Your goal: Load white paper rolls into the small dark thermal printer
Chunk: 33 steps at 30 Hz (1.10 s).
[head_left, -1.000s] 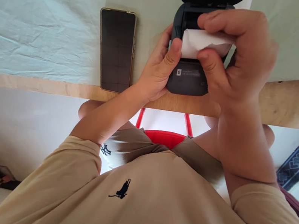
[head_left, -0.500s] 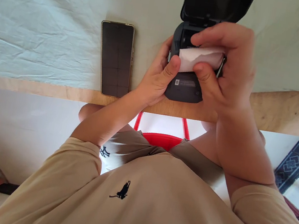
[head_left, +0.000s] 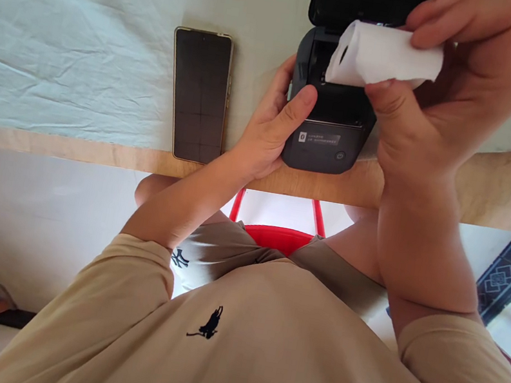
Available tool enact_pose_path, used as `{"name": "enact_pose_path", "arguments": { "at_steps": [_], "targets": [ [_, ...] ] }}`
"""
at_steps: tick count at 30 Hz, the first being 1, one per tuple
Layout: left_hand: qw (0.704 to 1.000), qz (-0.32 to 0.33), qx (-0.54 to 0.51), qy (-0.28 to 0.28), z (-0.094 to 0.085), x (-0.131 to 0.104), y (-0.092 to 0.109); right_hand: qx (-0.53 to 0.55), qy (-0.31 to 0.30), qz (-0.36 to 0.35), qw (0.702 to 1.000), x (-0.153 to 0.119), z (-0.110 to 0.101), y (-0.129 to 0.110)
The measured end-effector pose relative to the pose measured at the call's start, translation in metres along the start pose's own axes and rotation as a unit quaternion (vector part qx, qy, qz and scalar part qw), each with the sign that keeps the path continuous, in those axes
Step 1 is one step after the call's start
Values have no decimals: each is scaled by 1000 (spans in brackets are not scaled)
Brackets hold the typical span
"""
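Observation:
A small black label printer (head_left: 323, 154) rests at the table's front edge, its dark lid (head_left: 360, 0) swung up and back. My left hand (head_left: 280, 120) grips the printer's left side, with the thumb over the rim. Above the printer's right part, my right hand (head_left: 460, 82) pinches a white paper roll (head_left: 390, 57) between thumb and fingers. The roll's loose end hangs slightly open, and a dark core hole shows at its left end. Below the roll, the inside of the paper compartment (head_left: 338, 104) is partly visible.
A smartphone (head_left: 197, 97) with a dark screen lies left of the printer. Pale wrinkled cloth (head_left: 65, 42) covers the table, leaving a bare wooden edge (head_left: 505, 188) at the front. A red stool (head_left: 276, 241) shows under my legs.
The paper roll has come up out of the printer's compartment, moving right and away from me in my right hand. My left hand stays on the printer.

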<state>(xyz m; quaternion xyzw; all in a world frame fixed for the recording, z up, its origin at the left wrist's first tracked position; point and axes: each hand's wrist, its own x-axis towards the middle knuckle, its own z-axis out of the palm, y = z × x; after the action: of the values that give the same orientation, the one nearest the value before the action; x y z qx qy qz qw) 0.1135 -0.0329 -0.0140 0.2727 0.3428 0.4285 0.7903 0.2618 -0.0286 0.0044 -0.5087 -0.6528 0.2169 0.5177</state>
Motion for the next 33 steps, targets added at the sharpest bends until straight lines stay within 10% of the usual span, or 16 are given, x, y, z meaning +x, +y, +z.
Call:
{"name": "enact_pose_path", "arguments": {
  "at_steps": [25,33],
  "targets": [
    [1000,14,-1,-12,-5,6,-12,72,-72,-46,994,-2,8,-2],
    [948,161,235,-144,-18,4,-14,-141,-178,1,974,-3,2,-15]
  ]
}}
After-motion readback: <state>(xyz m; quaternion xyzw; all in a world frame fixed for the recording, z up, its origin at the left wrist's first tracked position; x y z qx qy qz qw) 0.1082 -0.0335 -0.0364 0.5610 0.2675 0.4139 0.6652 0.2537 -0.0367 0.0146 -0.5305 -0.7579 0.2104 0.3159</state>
